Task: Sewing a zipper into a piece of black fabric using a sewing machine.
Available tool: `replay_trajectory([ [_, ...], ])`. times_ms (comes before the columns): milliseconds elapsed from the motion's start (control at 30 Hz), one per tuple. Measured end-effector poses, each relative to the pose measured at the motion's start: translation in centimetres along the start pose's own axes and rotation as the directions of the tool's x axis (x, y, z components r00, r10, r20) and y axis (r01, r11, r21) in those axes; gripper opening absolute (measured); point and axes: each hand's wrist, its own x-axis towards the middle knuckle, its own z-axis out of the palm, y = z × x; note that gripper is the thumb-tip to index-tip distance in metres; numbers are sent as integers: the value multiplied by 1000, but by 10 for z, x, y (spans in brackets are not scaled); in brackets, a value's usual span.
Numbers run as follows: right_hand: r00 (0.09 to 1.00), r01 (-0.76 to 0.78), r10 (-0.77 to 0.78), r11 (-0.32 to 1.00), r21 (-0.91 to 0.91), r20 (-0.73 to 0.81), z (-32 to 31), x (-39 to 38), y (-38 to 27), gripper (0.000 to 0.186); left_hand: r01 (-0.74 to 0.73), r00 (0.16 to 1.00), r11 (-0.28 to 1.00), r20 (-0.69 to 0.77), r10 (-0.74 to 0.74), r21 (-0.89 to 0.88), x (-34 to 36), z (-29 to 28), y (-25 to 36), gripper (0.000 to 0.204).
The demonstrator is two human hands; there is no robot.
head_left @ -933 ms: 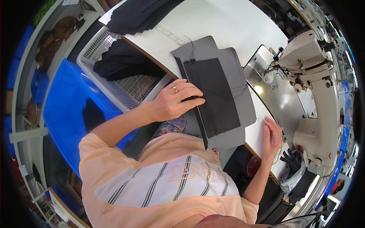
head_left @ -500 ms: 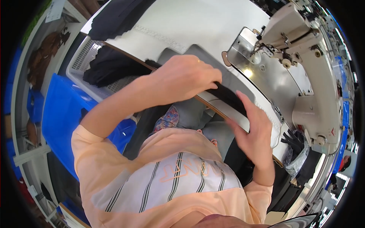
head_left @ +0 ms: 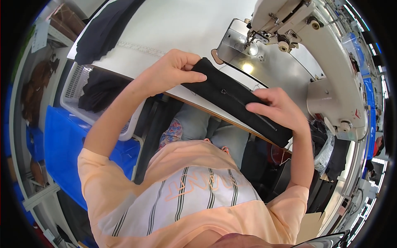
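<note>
Thumb and fingers of the left hand (head_left: 175, 72), clamped on the left end of a black zippered fabric band (head_left: 233, 97), thumb on the upper face. Right hand (head_left: 283, 109), toward the band's other end: thumb laid on the face, fingers set apart from it at the far edge; whether it grips or merely rests, I cannot tell. Band: long, narrow, slanting down to the right, held at the front edge of a white sewing table (head_left: 178, 25); contact with the tabletop uncertain. Zip (head_left: 235, 99): set lengthwise, slider (head_left: 223, 91) nearer the left hand. Change noted: moments ago a wide grey panel bearing a black rectangle lay spread here; now the grey is out of sight and a slim black strip shows, zip uppermost. Meaning, as I judge it: the piece has been folded or turned, putting the zip face within reach of both hands. Beyond, apart from the band: industrial sewing machine (head_left: 335, 53), pale, with polished metal bed plate (head_left: 285, 74). Far left of the tabletop: dark cloth pieces (head_left: 109, 31). Beside the table: white slotted basket (head_left: 68, 93) containing black cloth (head_left: 103, 91); next to it, blue plastic bin (head_left: 68, 144). Right: clear plastic bag (head_left: 324, 155), dark material near it.
</note>
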Motion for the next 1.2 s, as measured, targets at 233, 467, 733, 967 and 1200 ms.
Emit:
replay_trajectory([
  [233,997,-27,7,965,260,75,8,19,2,24,17,996,999,-85,-19,-34,2,19,-2,15],
  [467,1000,10,-6,976,217,-22,26,37,-17,22,48,997,998,-59,-50,-36,2,37,-6,16],
  [733,994,-104,100,978,179,34,10,15,-3,20,-38,977,999,-211,30,-35,-2,28,-8,16],
  [967,993,-102,114,964,247,-35,14,13,3,22,-250,605,366,-151,782,896,-2,47,-1,24],
  [1200,986,-93,133,937,336,-100,15,6,-7,21,-166,529,130,-23,848,978,-19,94,-10,37],
])
